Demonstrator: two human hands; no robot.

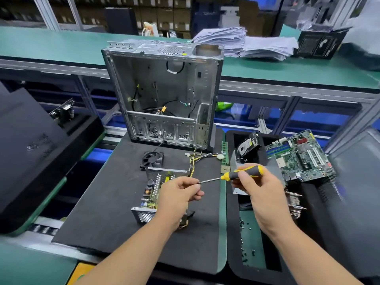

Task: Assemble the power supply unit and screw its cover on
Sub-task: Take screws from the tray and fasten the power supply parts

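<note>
The open power supply unit (153, 190) lies on the black mat (107, 212) with its circuit board bare and its cable bundle (202, 158) trailing to the right. My right hand (256, 183) grips the yellow and black handle of a screwdriver (236, 174) above the mat. My left hand (181, 191) pinches at the tip of the screwdriver's shaft; whether a screw sits between the fingers is hidden. A bent grey metal cover (234, 161) stands behind my right hand, partly hidden by it. A small black fan (152, 159) lies just behind the unit.
An empty upright computer case (164, 93) stands at the mat's far edge. At the right, a black tray (232, 233) holds a hard drive (247, 145), a motherboard (300, 157), a heat sink (295, 203) and several loose screws (245, 227). A black panel (30, 140) lies at the left.
</note>
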